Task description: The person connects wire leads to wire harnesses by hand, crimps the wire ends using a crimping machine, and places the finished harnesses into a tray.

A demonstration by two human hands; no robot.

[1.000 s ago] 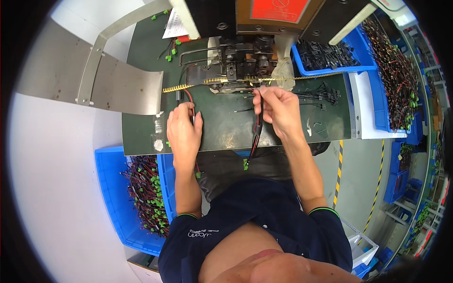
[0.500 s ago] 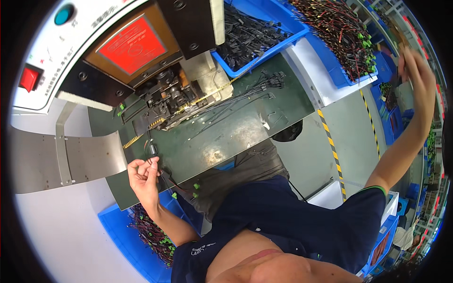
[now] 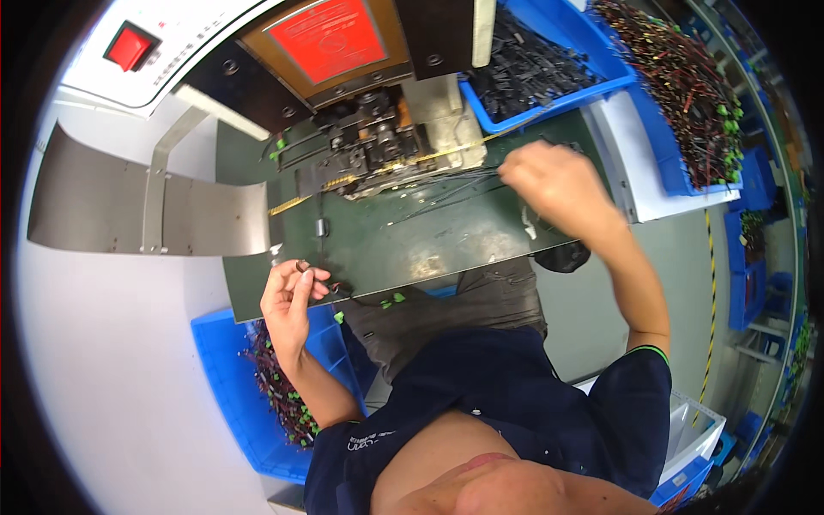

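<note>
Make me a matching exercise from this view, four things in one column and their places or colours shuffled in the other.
1. Left hand
2. Right hand
3. Rocker switch
4. Terminal strip

A. Yellow, running across the metal tooling
B. Right of the tooling, over the green bench
C. Red, on a white panel
D. At the bench's front edge, toward its left end

Pairs: 1-D, 2-B, 3-C, 4-A

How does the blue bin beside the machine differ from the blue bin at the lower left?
The bin beside the machine holds black pieces; the lower-left bin holds dark red wires with green ends.
The left forearm hides part of the lower-left bin, but no arm crosses the bin beside the machine.
Both are blue and open-topped.
</note>
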